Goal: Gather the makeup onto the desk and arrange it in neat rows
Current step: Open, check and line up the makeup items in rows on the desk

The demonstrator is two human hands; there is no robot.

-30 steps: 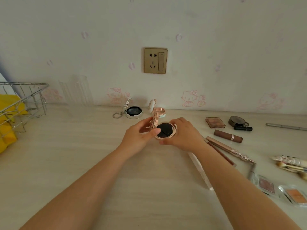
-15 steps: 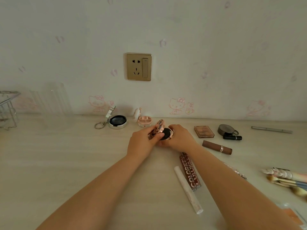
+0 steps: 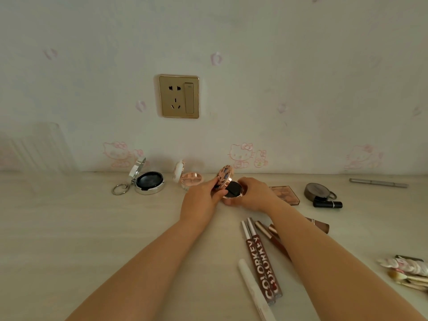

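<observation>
Left hand (image 3: 200, 200) grips raised patterned lid of round rose-gold compact (image 3: 231, 187); right hand (image 3: 254, 195) clasps its base, low over pale wooden desk (image 3: 92, 228).

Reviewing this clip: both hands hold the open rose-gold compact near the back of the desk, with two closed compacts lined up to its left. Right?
Not quite. In the head view the silver compact and the pink compact to its left stand open, lids raised. Both hands, left hand and right hand, do hold the open rose-gold compact.

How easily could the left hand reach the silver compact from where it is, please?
Probably easily: the silver compact sits left of the left hand across bare desk, though that hand holds the rose compact.
</observation>
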